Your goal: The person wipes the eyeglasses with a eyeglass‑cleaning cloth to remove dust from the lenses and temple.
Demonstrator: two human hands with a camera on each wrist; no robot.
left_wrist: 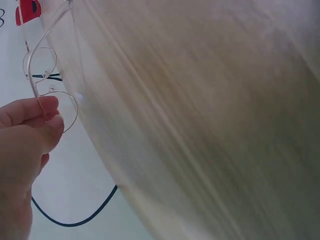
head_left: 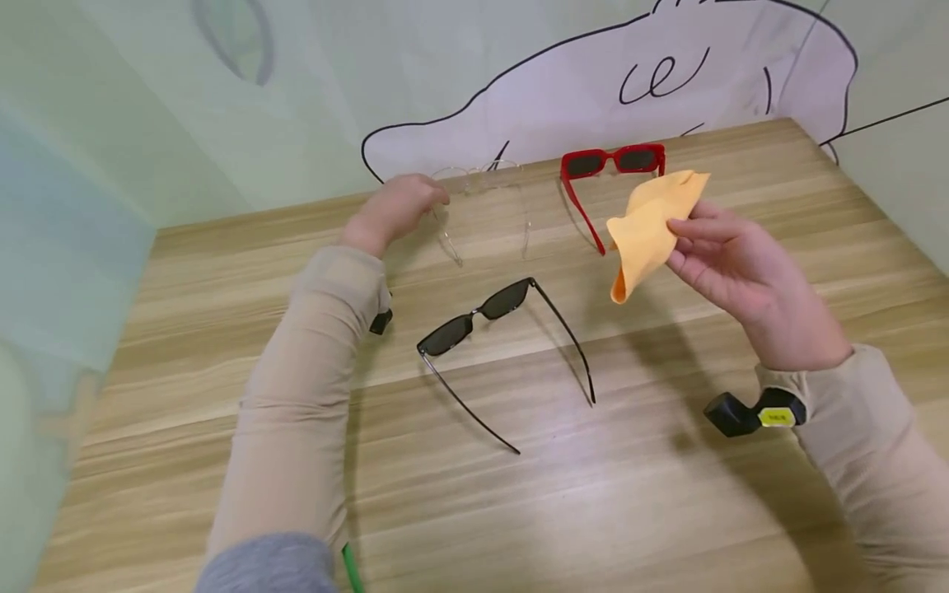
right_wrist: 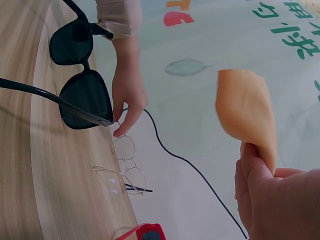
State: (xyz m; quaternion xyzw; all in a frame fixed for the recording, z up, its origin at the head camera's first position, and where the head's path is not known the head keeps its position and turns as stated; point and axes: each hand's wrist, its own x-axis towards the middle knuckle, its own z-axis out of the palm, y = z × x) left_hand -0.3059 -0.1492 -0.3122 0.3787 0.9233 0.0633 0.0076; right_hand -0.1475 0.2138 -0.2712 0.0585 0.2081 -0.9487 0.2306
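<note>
At the back of the table, my left hand (head_left: 400, 210) pinches the left hinge side of the thin wire-framed eyeglasses (head_left: 527, 216). In the left wrist view, thumb and fingertips meet on the frame of the glasses (left_wrist: 31, 70) beside one round lens. My right hand (head_left: 741, 263) holds a folded yellow-orange cloth (head_left: 652, 226) above the table, between thumb and fingers. Black sunglasses (head_left: 451, 336) lie between the two arms, temples unfolded toward me. Red-framed sunglasses (head_left: 571, 193) stand at the back, just behind the cloth, which hides part of one temple.
A wood-grain table (head_left: 474, 519) carries all the eyewear. Behind its rear edge rises a pale wall (head_left: 311, 107) with line drawings. A small green strip (head_left: 352, 568) shows beside the left sleeve at the bottom.
</note>
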